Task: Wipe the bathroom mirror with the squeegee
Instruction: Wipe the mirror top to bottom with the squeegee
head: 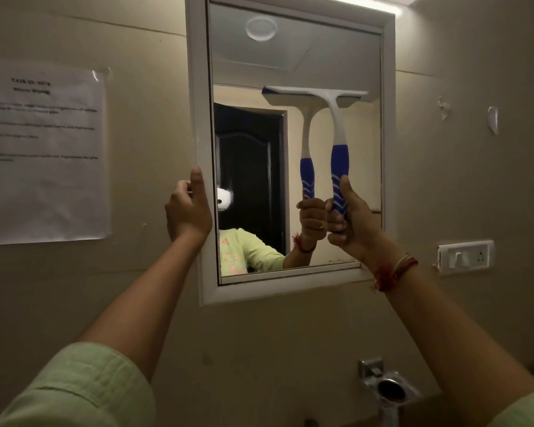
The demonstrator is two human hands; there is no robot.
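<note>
**Squeegee held against the mirror**

The right hand grips the blue handle of the squeegee, its white blade pressed flat on the mirror at about 1 o'clock from the glass's centre. The left hand clasps the white frame at 9 o'clock. A paper notice hangs on the wall left of the frame.

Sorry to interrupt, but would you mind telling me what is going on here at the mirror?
A person is wiping a wall mirror with a squeegee. The right hand grips its blue handle, with the blade pressed to the glass on the right side, about a third of the way down. The left hand holds the mirror's white frame at its left edge.
</note>
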